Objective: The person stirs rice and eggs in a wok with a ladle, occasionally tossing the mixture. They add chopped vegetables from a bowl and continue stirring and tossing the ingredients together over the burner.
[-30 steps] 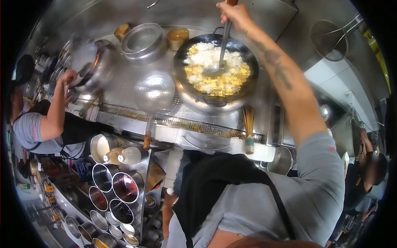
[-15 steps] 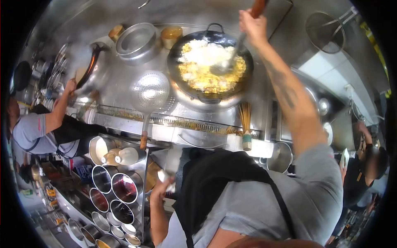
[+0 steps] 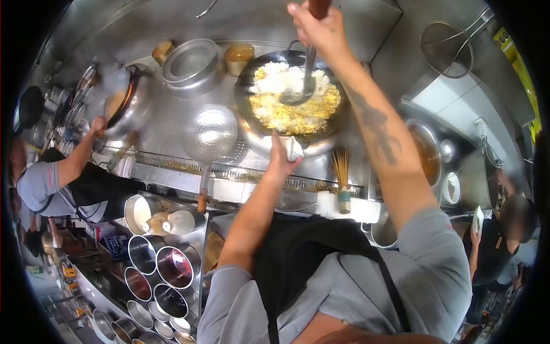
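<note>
A: What do we see in the right hand (image 3: pixel 323 33)?
B: We observe its fingers wrapped around the wooden handle of the ladle (image 3: pixel 297 98), whose bowl rests in the white and yellow food (image 3: pixel 295 112) inside the black wok (image 3: pixel 243 100).
A: And the left hand (image 3: pixel 279 159)?
B: We note its fingers curled closed on a folded white cloth (image 3: pixel 291 147) at the wok's near rim. We cannot tell whether a wok handle lies beneath the cloth.
A: Where does the wok sit?
B: We find it on the steel range (image 3: pixel 163 129), with the perforated skimmer (image 3: pixel 211 133) just to its left and the bundle of thin sticks (image 3: pixel 342 182) near its lower right side.
A: What lies farther left and behind?
B: We see a round metal pot (image 3: pixel 192 64) and, between it and the wok, a tan container (image 3: pixel 239 55).
A: And at the lower left?
B: We distinguish steel containers (image 3: pixel 175 266) close together, one holding a red substance.
A: Is anyone else present?
B: We count a co-worker (image 3: pixel 69 178) at the left, whose hand is near another wok (image 3: pixel 136 103), and a person in black (image 3: pixel 498 252) at the right, holding a white object (image 3: pixel 478 219).
</note>
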